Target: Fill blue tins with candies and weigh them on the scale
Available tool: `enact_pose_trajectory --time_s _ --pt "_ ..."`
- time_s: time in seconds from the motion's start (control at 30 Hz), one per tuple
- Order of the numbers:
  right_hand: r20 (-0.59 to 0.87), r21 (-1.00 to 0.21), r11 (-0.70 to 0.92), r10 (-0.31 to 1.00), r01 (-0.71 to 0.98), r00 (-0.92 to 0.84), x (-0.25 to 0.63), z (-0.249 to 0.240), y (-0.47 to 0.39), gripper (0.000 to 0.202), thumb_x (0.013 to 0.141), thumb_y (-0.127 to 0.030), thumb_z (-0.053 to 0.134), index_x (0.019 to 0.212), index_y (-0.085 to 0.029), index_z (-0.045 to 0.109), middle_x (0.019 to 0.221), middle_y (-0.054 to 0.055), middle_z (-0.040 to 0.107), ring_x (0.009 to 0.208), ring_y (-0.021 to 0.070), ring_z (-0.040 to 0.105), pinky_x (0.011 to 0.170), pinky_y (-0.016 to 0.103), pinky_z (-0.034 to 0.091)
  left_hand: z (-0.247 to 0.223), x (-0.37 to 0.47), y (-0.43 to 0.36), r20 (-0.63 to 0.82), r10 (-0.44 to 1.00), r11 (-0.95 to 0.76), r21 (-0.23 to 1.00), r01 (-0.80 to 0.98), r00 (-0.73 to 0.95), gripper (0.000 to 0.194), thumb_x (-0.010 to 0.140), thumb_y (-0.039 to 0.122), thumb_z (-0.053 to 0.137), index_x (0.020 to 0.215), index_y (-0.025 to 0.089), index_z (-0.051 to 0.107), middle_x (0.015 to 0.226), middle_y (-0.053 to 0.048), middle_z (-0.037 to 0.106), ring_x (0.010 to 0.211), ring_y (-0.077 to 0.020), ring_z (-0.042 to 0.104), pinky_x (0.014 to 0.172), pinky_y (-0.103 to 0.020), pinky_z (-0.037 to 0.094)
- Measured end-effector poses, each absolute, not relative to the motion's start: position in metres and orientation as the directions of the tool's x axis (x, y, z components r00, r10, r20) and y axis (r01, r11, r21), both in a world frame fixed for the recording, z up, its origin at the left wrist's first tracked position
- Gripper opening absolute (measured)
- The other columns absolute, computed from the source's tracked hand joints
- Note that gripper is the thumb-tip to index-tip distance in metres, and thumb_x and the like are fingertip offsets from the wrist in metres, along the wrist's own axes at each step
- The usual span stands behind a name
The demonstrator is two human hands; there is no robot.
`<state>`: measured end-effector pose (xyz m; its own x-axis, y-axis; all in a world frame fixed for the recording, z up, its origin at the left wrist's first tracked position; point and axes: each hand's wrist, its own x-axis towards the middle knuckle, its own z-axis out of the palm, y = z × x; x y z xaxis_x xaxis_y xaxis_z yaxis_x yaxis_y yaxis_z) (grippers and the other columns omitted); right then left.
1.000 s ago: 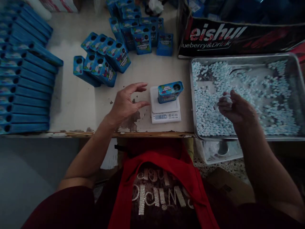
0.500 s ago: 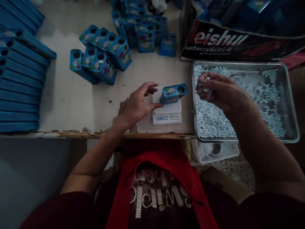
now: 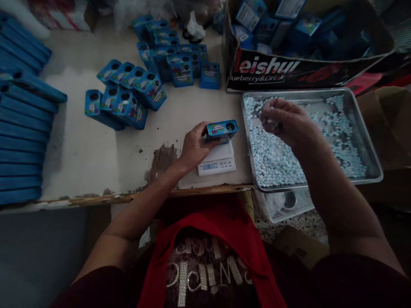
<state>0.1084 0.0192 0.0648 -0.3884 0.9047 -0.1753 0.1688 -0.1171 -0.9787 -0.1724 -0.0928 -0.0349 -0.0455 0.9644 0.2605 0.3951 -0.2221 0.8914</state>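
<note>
My left hand [image 3: 195,145] is closed around the near side of a blue candy box [image 3: 221,129], thumb in front and fingers behind. A dark round hole shows in the box's top. Beneath it is a small white digital scale [image 3: 217,167] with a lit display; whether the box still touches the platform I cannot tell. My right hand [image 3: 282,119], fingers pinched around some small pale candies [image 3: 272,121], hovers over the left part of a metal tray [image 3: 369,147]. Loose white and pale blue candies [image 3: 276,164] cover much of the tray.
Several blue boxes stand upright in groups, such as one box [image 3: 133,110] at centre left. Flat blue boxes [image 3: 22,141] are stacked at far left. A black printed carton [image 3: 308,75] full of blue boxes sits behind the tray. The worn wooden table edge [image 3: 105,199] runs in front.
My left hand has closed on the blue box, where before its fingers were spread beside it. My right hand stays over the tray with its candies. The camera view has shifted.
</note>
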Motion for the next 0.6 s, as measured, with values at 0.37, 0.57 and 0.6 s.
enact_pose_trajectory --time_s 0.37,0.57,0.6 --pt "-0.065 -0.972 -0.041 0.993 0.231 -0.100 0.166 -0.005 -0.004 0.008 0.097 -0.031 0.083 0.102 -0.024 0.082 0.106 0.007 0.084 0.105 0.0259 0.076 0.108 0.043 0.059 0.057 -0.098 -0.001 0.537 0.589 -0.736 0.048 0.675 0.604 0.041 0.111 0.005 0.056 0.139 0.022 0.079 0.134 -0.015 0.077 0.130 -0.0354 0.068 0.111 -0.052 0.058" --pt "-0.650 -0.519 -0.584 0.744 -0.624 -0.156 0.152 0.007 0.003 0.043 0.124 -0.054 0.034 0.105 -0.024 0.058 0.090 0.009 0.073 0.087 0.0233 0.078 0.072 0.032 0.069 0.061 -0.049 0.028 0.507 0.483 -0.832 0.013 0.554 0.714 0.033 0.113 0.011 0.060 0.135 0.024 0.082 0.128 -0.013 0.080 0.137 -0.0353 0.069 0.118 -0.055 0.054" --pt "-0.670 -0.461 -0.600 0.718 -0.653 -0.187 0.152 0.008 0.002 0.044 0.124 -0.056 0.032 0.107 -0.024 0.057 0.090 0.010 0.072 0.086 0.0239 0.078 0.067 0.030 0.068 0.058 -0.045 0.033 0.495 0.490 -0.836 0.035 0.547 0.718 0.033 0.112 0.011 0.061 0.132 0.024 0.083 0.126 -0.013 0.080 0.135 -0.0345 0.070 0.118 -0.054 0.054"
